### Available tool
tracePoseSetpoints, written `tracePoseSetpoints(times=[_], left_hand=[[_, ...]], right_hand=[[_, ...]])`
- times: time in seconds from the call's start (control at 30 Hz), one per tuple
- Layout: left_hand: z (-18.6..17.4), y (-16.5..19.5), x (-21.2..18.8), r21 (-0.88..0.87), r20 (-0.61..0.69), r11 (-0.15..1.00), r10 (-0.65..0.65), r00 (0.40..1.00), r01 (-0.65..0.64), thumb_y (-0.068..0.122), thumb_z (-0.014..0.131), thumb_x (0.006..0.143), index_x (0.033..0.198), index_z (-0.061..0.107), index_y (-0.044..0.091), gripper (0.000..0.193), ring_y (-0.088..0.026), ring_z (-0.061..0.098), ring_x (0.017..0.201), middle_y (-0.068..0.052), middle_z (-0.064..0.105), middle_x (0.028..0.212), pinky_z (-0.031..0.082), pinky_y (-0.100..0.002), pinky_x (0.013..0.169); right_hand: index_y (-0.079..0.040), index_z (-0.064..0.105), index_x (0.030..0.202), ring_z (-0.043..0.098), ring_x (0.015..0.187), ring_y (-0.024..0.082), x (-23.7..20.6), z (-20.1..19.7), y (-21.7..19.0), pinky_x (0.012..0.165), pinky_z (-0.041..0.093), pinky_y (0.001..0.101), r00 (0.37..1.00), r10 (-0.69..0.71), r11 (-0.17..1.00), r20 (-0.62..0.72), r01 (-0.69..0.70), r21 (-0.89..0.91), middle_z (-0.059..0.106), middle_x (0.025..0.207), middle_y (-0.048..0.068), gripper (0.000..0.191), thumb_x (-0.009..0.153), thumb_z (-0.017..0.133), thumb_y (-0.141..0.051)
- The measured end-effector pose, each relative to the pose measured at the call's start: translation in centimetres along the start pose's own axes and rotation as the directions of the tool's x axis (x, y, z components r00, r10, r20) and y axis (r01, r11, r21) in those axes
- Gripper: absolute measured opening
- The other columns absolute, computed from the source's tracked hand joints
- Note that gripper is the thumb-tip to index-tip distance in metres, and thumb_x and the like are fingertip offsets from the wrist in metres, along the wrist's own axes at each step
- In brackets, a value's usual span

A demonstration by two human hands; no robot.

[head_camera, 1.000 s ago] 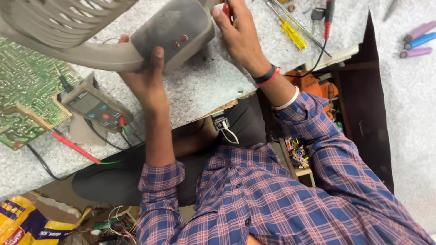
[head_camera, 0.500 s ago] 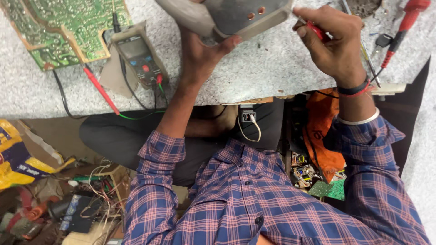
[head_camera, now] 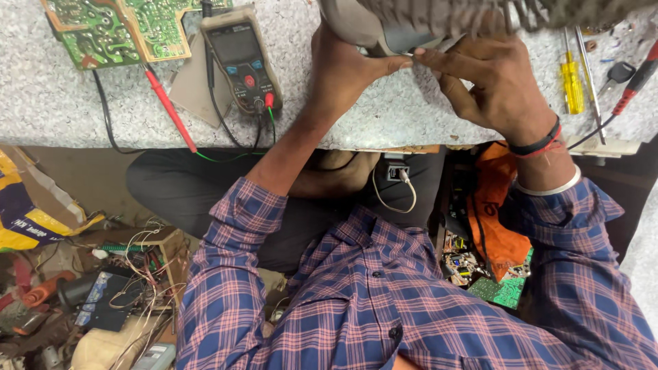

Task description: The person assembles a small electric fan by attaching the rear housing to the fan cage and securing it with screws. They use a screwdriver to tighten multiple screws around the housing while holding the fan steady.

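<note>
Two arms in a blue and pink checked shirt [head_camera: 384, 301] reach up from the bottom of the view to the table [head_camera: 62, 103], which is grey and speckled. Low on the left lies a heap of wires and junk [head_camera: 116, 294] on the floor. The left hand [head_camera: 343, 68] holds the grey fan [head_camera: 439, 20] from below, its grip closed around the fan's base at the table's far edge. The right hand [head_camera: 497, 85] touches the same base, fingers pinched together at it; a tool between them cannot be made out. Farther left rest a meter [head_camera: 241, 58] with a red probe [head_camera: 168, 106] and a green circuit board [head_camera: 120, 31]. Right of the hands lies a yellow screwdriver [head_camera: 572, 82].
</note>
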State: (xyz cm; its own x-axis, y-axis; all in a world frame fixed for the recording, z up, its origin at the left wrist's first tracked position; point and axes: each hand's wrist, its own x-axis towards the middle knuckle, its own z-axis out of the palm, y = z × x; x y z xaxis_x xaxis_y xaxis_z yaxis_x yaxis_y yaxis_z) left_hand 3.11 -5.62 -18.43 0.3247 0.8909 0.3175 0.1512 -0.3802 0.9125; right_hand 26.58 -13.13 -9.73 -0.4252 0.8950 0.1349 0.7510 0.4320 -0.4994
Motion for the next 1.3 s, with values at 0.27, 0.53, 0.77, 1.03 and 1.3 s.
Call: tracePoseSetpoints(times=[0.27, 0.53, 0.77, 1.03, 1.3], left_hand=[[-0.2, -0.7, -0.2, -0.051, 0.037, 0.998, 0.04, 0.999, -0.038, 0.018, 0.104, 0.073, 0.113, 0.067, 0.003, 0.056, -0.019, 0.08, 0.099, -0.008, 0.079, 0.106, 0.066, -0.032, 0.086], [-1.6, -0.7, 0.7, -0.102, 0.141, 0.994, 0.043, 0.989, -0.029, 0.019, 0.103, 0.074, 0.102, 0.075, 0.003, 0.043, -0.018, 0.082, 0.091, -0.008, 0.081, 0.097, 0.067, -0.031, 0.08], [-1.4, -0.3, 0.8, -0.061, 0.172, 0.995, 0.086, 0.981, -0.076, 0.023, 0.103, 0.077, 0.106, 0.073, 0.005, 0.045, -0.019, 0.082, 0.091, -0.007, 0.081, 0.097, 0.067, -0.032, 0.083], [0.4, 0.6, 0.2, 0.227, 0.011, 0.938, 0.267, 0.964, -0.262, 0.025, 0.103, 0.071, 0.122, 0.057, 0.008, 0.07, -0.033, 0.067, 0.108, -0.012, 0.061, 0.119, 0.059, -0.042, 0.09], [2.1, 2.1, -0.4, 0.221, -0.002, 0.962, 0.165, 0.986, -0.16, 0.03, 0.101, 0.079, 0.123, 0.054, 0.014, 0.066, -0.026, 0.074, 0.1, -0.003, 0.065, 0.115, 0.063, -0.04, 0.083]], right_hand=[[-0.015, 0.074, 0.135, 0.062, 0.113, 0.032, -3.8, 3.4, 2.3, 0.102, 0.046, 0.0461, 0.993, -0.071, 0.977, -0.093, 0.051, -0.205, 0.07, 0.119, 0.011, 0.033, 0.102, 0.068, -0.011], [-0.019, 0.073, 0.141, 0.059, 0.107, 0.033, -4.0, 3.6, 1.8, 0.104, 0.044, 0.0487, 0.997, -0.072, 0.967, -0.04, 0.06, -0.246, 0.071, 0.113, 0.014, 0.043, 0.1, 0.063, -0.011], [-0.018, 0.074, 0.132, 0.064, 0.08, 0.027, -4.3, 4.2, 0.2, 0.077, 0.05, 0.0447, 0.993, 0.082, 0.954, -0.088, -0.104, -0.28, 0.07, 0.089, 0.01, 0.033, 0.1, 0.068, -0.012], [-0.003, 0.072, 0.136, 0.06, 0.071, 0.028, -4.9, 4.6, -2.1, 0.066, 0.047, 0.0388, 0.946, 0.16, 0.984, -0.281, -0.177, -0.034, 0.06, 0.086, 0.014, 0.037, 0.1, 0.067, 0.003], [0.0, 0.076, 0.121, 0.06, 0.07, 0.024, -5.5, 4.9, -0.5, 0.064, 0.045, 0.0356, 0.908, 0.238, 0.969, -0.346, -0.201, 0.141, 0.061, 0.085, 0.014, 0.013, 0.109, 0.071, 0.002]])
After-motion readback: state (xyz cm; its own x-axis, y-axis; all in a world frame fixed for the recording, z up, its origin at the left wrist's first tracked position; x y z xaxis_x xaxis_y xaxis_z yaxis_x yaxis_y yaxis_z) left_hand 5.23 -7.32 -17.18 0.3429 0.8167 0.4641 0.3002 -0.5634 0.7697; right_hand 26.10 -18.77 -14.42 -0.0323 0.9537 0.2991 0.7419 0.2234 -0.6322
